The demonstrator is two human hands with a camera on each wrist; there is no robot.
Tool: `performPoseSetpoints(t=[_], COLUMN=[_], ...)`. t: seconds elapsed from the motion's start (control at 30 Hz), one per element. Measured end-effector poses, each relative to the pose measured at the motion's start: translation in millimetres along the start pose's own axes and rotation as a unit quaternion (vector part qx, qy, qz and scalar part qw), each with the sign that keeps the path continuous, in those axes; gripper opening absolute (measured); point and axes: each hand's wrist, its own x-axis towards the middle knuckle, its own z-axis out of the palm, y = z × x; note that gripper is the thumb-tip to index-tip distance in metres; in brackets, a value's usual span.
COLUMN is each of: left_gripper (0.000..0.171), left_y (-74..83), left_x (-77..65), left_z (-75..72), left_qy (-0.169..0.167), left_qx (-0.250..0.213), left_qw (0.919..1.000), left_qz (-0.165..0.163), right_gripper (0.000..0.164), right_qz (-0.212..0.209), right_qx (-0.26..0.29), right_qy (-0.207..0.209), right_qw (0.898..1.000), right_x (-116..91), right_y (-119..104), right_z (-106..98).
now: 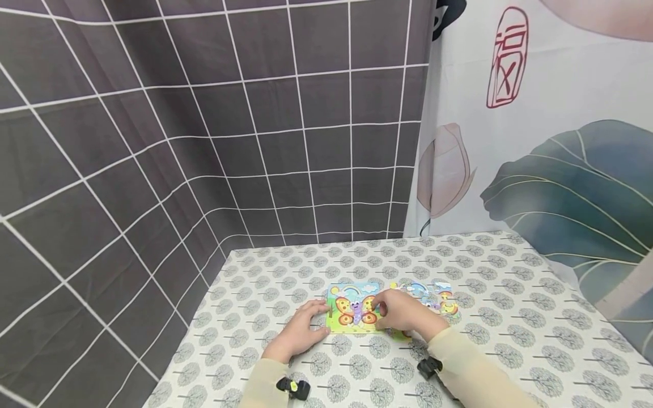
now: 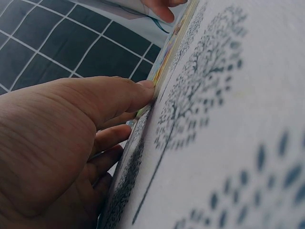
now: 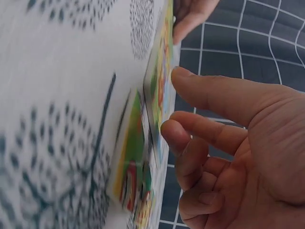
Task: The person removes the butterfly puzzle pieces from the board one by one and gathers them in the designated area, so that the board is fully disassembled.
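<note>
A flat puzzle board point(image 1: 355, 325) with a butterfly picture lies on the patterned cloth. At its left edge, my left hand point(image 1: 300, 333) rests with thumb and fingers spread apart; the thumb point(image 2: 143, 90) touches the board's side. Over the right part of the butterfly is my right hand point(image 1: 408, 311). In the right wrist view its thumb point(image 3: 190, 86) and index finger stand apart, the other fingers are loosely bent, and nothing shows between them. Whether those fingertips touch the board I cannot tell. Loose puzzle pieces point(image 1: 448, 305) lie right of the board, partly hidden by that hand.
The tree-print tablecloth point(image 1: 347, 368) covers the table. A dark grid curtain point(image 1: 326, 153) hangs behind and at the left, and a white curtain with leaf print point(image 1: 566, 198) hangs at the right. Each wrist carries a small black camera point(image 1: 293, 388).
</note>
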Motion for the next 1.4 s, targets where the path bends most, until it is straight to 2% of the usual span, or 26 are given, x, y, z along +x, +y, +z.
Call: performPoseSetpoints(t=[0.13,0.37,1.4], left_gripper=[0.052,0.051,0.053], left_y=[0.9,-1.3,-3.8], left_x=[0.0,0.1,0.7], left_z=[0.4,1.6,1.6], left_qy=[-0.001,0.006,0.006], left_qx=[0.002,0.015,0.011], left_qw=[1.0000,0.9999,0.9999], left_qz=[-0.005,-0.001,-0.003], right_gripper=[0.045,0.028,0.028], right_qz=[0.015,0.013,0.030], right_qx=[-0.002,-0.005,0.016], right_qy=[-0.011,-0.006,-0.001], right_qw=[1.000,1.000,0.999], right_x=[0.7,-3.4,-0.8], right_y=[-1.4,-5.4,-1.4], right_z=[4.2,4.0,7.0])
